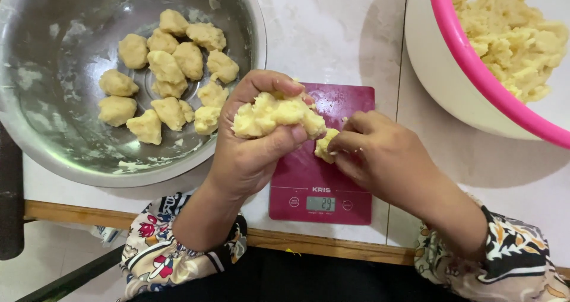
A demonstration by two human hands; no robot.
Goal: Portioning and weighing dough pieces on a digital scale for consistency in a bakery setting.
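My left hand [249,150] holds a large lump of pale yellow dough [276,115] above the dark red kitchen scale [320,186]. My right hand [377,153] pinches a small piece of dough [325,144] that rests on the scale's platform, right beside the large lump. The scale's small display is lit at its front edge.
A big steel bowl [53,130] at the left holds several portioned dough balls [169,70]. At the upper right stands a white basin with a pink rim [475,64], full of bulk dough [516,35]. The white tabletop ends in a wooden edge [71,213] close to me.
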